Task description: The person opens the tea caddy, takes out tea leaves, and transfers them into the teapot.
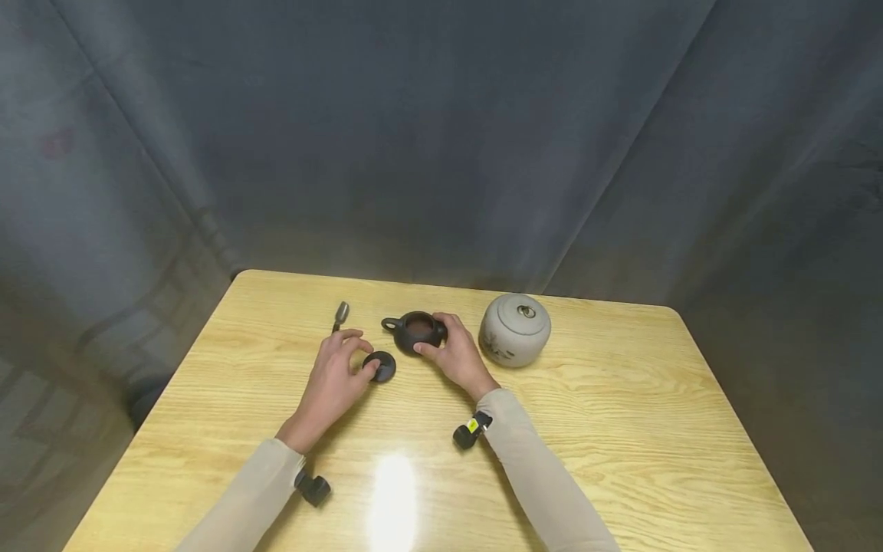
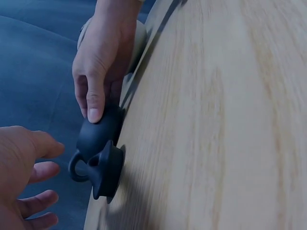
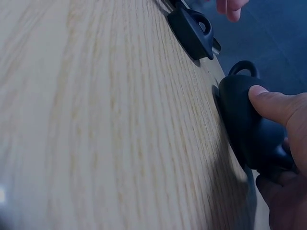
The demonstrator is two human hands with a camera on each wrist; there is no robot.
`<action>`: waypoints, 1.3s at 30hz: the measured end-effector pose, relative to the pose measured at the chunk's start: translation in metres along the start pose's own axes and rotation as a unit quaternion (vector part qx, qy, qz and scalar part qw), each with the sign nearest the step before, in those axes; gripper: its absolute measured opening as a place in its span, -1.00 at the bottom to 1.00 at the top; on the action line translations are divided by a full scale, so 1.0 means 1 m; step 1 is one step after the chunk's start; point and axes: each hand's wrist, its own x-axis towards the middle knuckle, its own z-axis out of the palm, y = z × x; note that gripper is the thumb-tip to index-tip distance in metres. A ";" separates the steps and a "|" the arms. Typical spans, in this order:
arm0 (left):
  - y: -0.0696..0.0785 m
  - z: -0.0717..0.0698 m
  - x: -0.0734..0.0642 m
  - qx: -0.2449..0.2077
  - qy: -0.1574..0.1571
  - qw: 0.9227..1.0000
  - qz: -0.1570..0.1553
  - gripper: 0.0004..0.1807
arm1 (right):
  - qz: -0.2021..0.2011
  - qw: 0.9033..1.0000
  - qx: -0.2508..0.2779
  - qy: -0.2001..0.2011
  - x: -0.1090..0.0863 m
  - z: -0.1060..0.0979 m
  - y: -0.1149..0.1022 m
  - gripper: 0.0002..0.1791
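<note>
A dark, lidless teapot (image 1: 400,335) sits near the middle of the table, its loop handle toward the left. My right hand (image 1: 460,353) grips it from the spout side, thumb on the near wall, as the right wrist view also shows with the teapot body (image 3: 244,112). To the left lies the dark lid (image 1: 384,371), its arched knob upward in the left wrist view (image 2: 106,170). Hovering by the lid, my left hand (image 1: 336,376) has its fingers spread; both wrist views show a gap between fingers and lid.
Beyond my left hand lies a small scoop (image 1: 342,312) with a metal head, its dark handle partly hidden. A lidded grey ceramic jar (image 1: 513,333) stands just right of my right hand. Dark curtains (image 1: 441,153) hang behind the wooden table (image 1: 621,429).
</note>
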 end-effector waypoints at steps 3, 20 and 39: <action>0.001 -0.001 -0.002 -0.001 -0.001 1.000 0.003 -0.75 | 0.002 1.000 0.005 0.004 0.000 0.001 0.001 -0.18; 0.008 -0.002 -0.004 0.001 -0.004 1.000 0.007 -0.74 | 0.021 0.999 0.034 -0.002 -0.016 -0.010 -0.008 0.04; 0.035 -0.003 -0.009 -0.078 -0.043 0.996 0.009 -0.61 | -0.016 0.999 0.034 -0.003 -0.058 -0.038 -0.025 0.04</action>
